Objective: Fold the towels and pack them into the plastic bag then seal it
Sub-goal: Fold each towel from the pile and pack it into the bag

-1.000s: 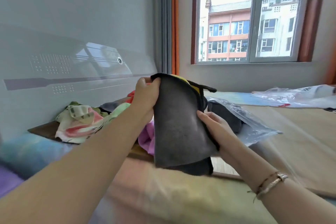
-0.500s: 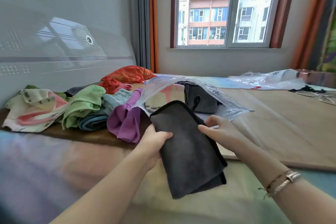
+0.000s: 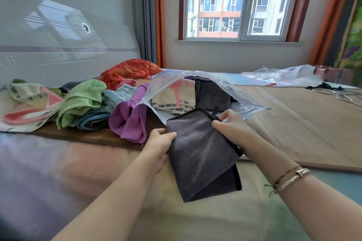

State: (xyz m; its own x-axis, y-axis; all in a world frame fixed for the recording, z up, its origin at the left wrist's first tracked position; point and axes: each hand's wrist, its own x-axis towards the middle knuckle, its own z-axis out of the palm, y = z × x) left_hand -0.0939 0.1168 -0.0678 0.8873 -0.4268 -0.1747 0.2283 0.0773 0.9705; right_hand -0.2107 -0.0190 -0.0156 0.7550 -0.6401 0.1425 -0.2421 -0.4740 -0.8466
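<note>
Bed (image 3: 293, 133): open plastic bag (image 3: 225, 88) holds two folded towels; both hands pinch grey towel (image 3: 201, 152)

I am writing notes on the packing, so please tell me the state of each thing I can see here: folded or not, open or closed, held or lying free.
grey towel: folded, held by both hands.
left hand: grips the towel's left edge.
right hand: pinches its right edge.
plastic bag: mouth open, unsealed, holds folded towels.
purple towel: unfolded, crumpled.
green towel: unfolded, crumpled.
window: closed.
</note>
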